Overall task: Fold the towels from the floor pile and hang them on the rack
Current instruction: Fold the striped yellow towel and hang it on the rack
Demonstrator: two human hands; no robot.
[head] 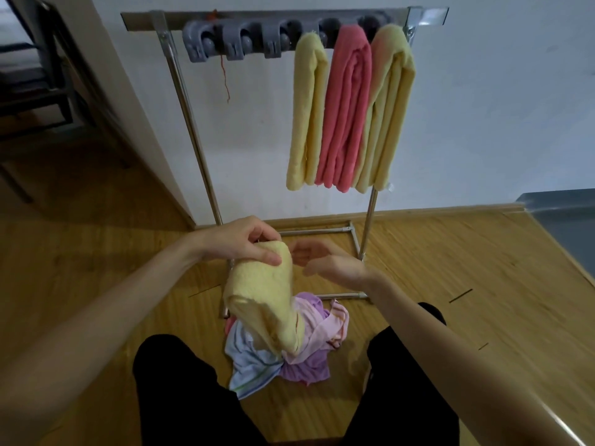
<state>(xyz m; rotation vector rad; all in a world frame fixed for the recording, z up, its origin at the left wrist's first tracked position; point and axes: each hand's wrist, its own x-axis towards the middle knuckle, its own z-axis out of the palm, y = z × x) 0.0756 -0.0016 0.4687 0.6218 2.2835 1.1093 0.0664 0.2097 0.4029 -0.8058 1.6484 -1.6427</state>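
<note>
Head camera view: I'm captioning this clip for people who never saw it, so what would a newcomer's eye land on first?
Three folded towels, yellow, pink and yellow, hang side by side at the right end of the metal rack against the white wall. In front, the left hand grips another yellow towel by its top, with the right hand open beside it. Below lies a floor pile of pink, purple and blue cloths.

My left hand (248, 243) pinches the top of a yellow towel (264, 297) that dangles over the floor pile (289, 355) between my knees. My right hand (325, 260) hovers just beside it, fingers relaxed. On the far rack (193, 123) hang two yellow towels and a pink towel (346, 107).
</note>
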